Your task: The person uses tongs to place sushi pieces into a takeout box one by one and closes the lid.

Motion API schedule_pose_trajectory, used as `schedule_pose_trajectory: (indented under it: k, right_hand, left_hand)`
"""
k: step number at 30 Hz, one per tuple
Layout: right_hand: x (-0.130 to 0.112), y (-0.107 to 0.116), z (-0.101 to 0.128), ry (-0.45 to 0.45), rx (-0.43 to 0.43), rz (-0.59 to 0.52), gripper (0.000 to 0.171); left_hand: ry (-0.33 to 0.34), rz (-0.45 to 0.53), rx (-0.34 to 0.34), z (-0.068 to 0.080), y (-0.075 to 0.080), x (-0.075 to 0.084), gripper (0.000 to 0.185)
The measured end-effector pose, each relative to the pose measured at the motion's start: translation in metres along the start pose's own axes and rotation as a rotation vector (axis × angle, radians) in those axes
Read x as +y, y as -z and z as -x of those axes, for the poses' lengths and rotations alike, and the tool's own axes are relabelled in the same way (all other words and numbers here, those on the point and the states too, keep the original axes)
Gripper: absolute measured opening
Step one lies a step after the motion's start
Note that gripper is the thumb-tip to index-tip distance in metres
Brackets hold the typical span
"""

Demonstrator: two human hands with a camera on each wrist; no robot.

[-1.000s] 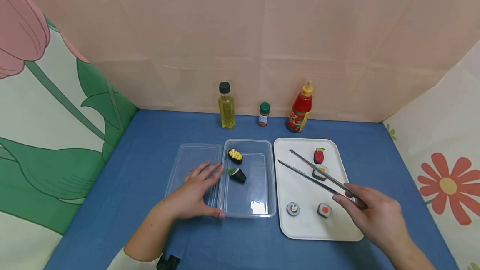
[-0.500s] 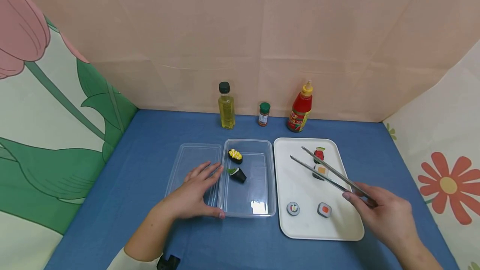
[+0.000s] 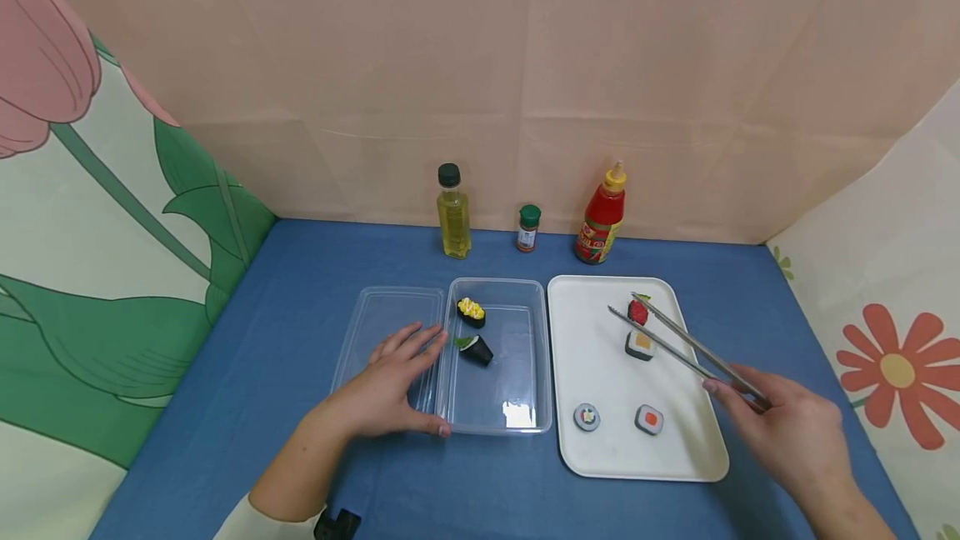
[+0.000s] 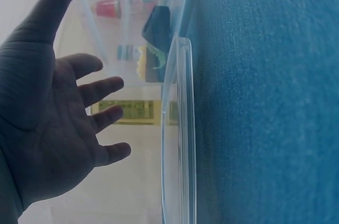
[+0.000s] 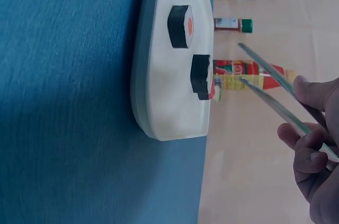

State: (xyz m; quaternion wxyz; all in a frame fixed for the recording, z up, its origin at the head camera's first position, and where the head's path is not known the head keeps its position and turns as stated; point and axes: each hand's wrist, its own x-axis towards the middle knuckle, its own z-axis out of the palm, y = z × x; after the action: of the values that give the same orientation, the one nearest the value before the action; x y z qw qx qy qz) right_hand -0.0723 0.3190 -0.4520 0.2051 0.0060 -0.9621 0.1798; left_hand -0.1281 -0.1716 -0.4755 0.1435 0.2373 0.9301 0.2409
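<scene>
My right hand (image 3: 787,432) grips metal tongs (image 3: 686,348), their arms apart and raised over the white tray (image 3: 600,457). In the head view the tong tips pass across a red-topped sushi piece (image 3: 637,312); nothing is between them in the right wrist view. Just below it lies a sushi piece with an orange-yellow centre (image 3: 640,345). A small round roll (image 3: 587,417) and a roll with an orange centre (image 3: 648,419) sit nearer the front. My left hand (image 3: 390,390), fingers spread, is at the left side of a clear plastic box (image 3: 517,357) holding a corn-topped sushi (image 3: 471,312) and a black hand roll (image 3: 475,350).
A clear lid (image 3: 397,307) lies left of the box, partly under my left hand. Along the back stand an oil bottle (image 3: 453,219), a small green-capped jar (image 3: 528,229) and a red sauce bottle (image 3: 602,219). Blue cloth (image 3: 262,373) covers the table.
My right hand has moved rightward with the tongs, so their tips now lie over the red-topped sushi instead of the tray's left part. My left hand and the sushi pieces stay put.
</scene>
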Motion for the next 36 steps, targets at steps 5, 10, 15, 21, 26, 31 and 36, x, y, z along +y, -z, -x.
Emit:
schedule_pose_trajectory:
  k: [5, 10, 15, 21, 26, 31, 36]
  right_hand:
    - [0.003, -0.001, 0.000, -0.055, -0.029, 0.031, 0.049]
    - [0.006, -0.001, 0.001, -0.085, -0.058, 0.058, 0.051]
    - [0.010, 0.000, 0.000, -0.135, -0.105, 0.090, 0.054]
    - [0.015, 0.000, -0.003, -0.191, -0.154, 0.111, 0.059]
    - [0.016, 0.000, -0.005, -0.218, -0.191, 0.124, 0.062]
    - [0.016, 0.000, -0.008, -0.200, -0.227, 0.121, 0.057]
    - [0.014, -0.001, -0.012, -0.166, -0.224, 0.115, 0.051]
  left_hand:
    - [0.000, 0.000, 0.002, 0.000, 0.000, 0.000, 0.122]
    - [0.006, -0.001, 0.001, 0.000, 0.000, 0.000, 0.123]
    - [0.018, -0.010, -0.001, 0.000, -0.001, 0.001, 0.124]
    - [0.016, -0.006, 0.005, 0.000, -0.001, 0.000, 0.124]
    - [0.011, -0.007, 0.007, 0.000, -0.001, 0.000, 0.124]
    - [0.007, -0.002, 0.008, 0.000, -0.001, 0.000, 0.124]
    - [0.007, -0.008, 0.009, 0.000, -0.001, 0.000, 0.124]
